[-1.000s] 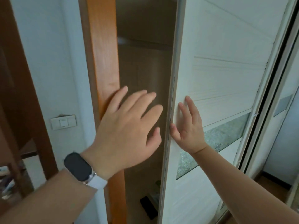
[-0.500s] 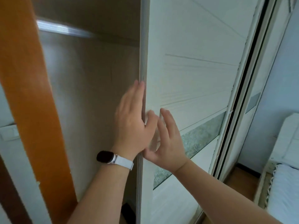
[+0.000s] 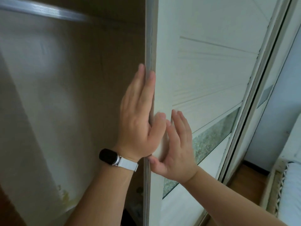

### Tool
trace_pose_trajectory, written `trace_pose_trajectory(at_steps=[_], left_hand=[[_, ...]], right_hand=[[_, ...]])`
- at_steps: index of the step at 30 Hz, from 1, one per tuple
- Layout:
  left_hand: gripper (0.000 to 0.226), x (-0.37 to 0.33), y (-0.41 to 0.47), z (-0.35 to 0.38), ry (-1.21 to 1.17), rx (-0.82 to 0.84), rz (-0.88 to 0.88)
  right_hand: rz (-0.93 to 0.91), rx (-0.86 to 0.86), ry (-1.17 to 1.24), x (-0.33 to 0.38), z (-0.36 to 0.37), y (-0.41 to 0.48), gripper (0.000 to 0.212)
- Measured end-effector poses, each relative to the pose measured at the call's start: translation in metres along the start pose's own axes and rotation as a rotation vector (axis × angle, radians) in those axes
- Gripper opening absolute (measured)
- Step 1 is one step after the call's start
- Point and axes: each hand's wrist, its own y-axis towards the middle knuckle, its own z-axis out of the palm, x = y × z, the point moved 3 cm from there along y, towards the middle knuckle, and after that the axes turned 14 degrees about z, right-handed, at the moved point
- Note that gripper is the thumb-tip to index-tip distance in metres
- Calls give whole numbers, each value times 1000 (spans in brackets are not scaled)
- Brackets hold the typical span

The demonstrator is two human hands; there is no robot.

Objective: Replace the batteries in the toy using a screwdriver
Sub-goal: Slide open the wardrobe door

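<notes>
No toy, batteries or screwdriver are in view. A white sliding wardrobe door [image 3: 203, 66] fills the middle and right. My left hand [image 3: 138, 121], with a dark watch on a white strap at the wrist, lies flat with straight fingers against the door's left edge. My right hand [image 3: 175, 144] presses its straight fingers on the door's front face, thumb at the edge, just right of and below the left hand.
The open wardrobe interior [image 3: 73, 95] lies to the left, brown and dim, with a metal rail [image 3: 45, 11] at the top. A second door and track [image 3: 263, 95] stand to the right. A white bed corner [image 3: 291, 193] and wooden floor [image 3: 249, 176] are at lower right.
The door has slid right, showing more of the wardrobe inside. My left hand went from the orange frame to the door's edge. The view has swung right.
</notes>
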Motion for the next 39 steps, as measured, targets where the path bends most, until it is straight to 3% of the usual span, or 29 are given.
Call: trace_pose_trajectory(at_steps=[6, 20, 39], left_hand=[[69, 14, 3, 53, -53, 42, 85], [68, 27, 22, 172, 65, 129, 163], [72, 58, 32, 296, -34, 98, 290]], right_hand=[[-5, -18, -3, -54, 1, 6, 75], [-26, 20, -103, -179, -11, 21, 79], [81, 199, -431, -269, -42, 36, 68]])
